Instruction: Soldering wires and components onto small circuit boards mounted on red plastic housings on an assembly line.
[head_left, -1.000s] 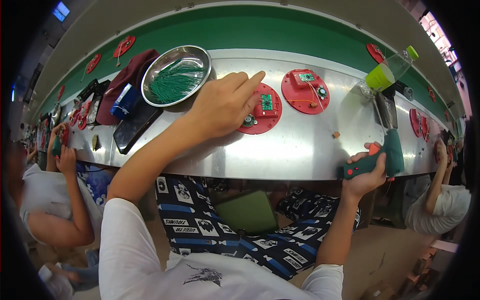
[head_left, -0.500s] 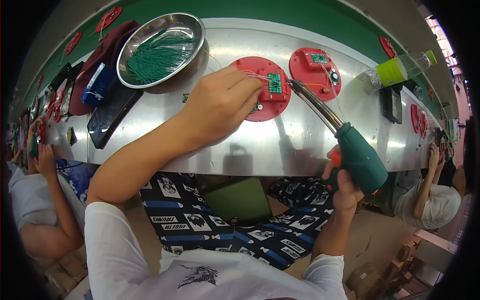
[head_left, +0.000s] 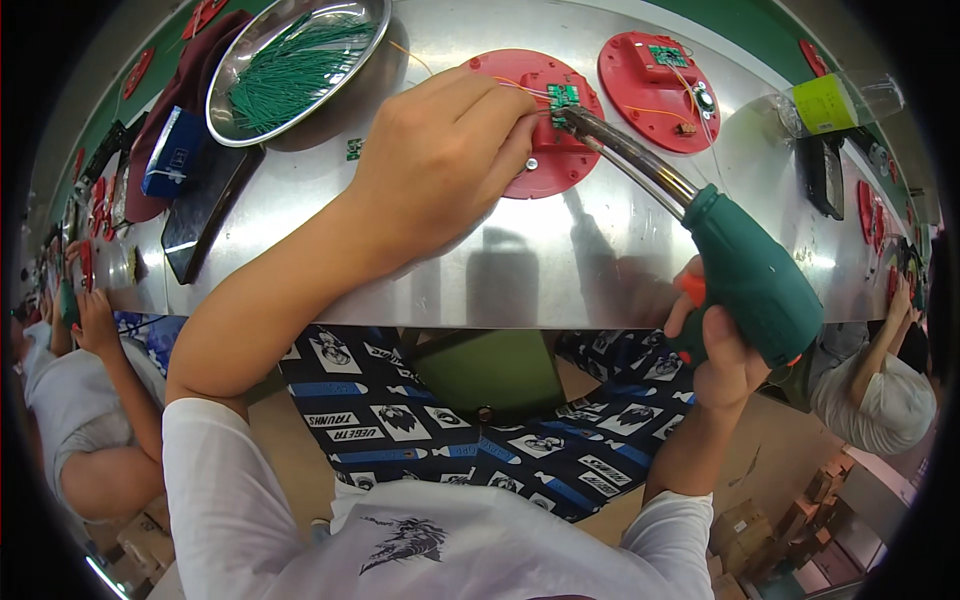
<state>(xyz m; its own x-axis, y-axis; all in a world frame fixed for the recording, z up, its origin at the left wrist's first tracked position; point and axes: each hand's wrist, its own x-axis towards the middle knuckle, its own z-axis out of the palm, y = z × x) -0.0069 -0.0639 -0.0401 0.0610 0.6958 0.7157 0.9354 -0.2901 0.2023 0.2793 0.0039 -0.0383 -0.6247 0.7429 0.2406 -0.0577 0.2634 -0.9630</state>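
My right hand (head_left: 722, 350) is wrapped around the grip of a green soldering gun (head_left: 755, 270), fingers by its orange trigger. The gun's dark metal tip meets the small green circuit board (head_left: 563, 93) on a round red plastic cover (head_left: 560, 178). Over the cover's left side, my left hand (head_left: 435, 150) is closed in a pinch, its fingertips beside the board. Thin wires (head_left: 527, 91) run from those fingers to the board; their held ends are hidden. Just right lies a second red cover (head_left: 635, 100) with its own board, loose wires and a small round part.
A steel bowl (head_left: 378, 28) of green wires (head_left: 290, 75) stands at the back left. Near it are a dark flat device (head_left: 205, 215), a blue box (head_left: 172, 152) and a tiny loose board (head_left: 354, 149). A plastic bottle (head_left: 825, 105) lies at the right. Co-workers sit on both sides.
The soldering gun's tip has moved left from the cover's right edge onto the circuit board. My left hand keeps its pinch beside the board. The whole view has shifted slightly.
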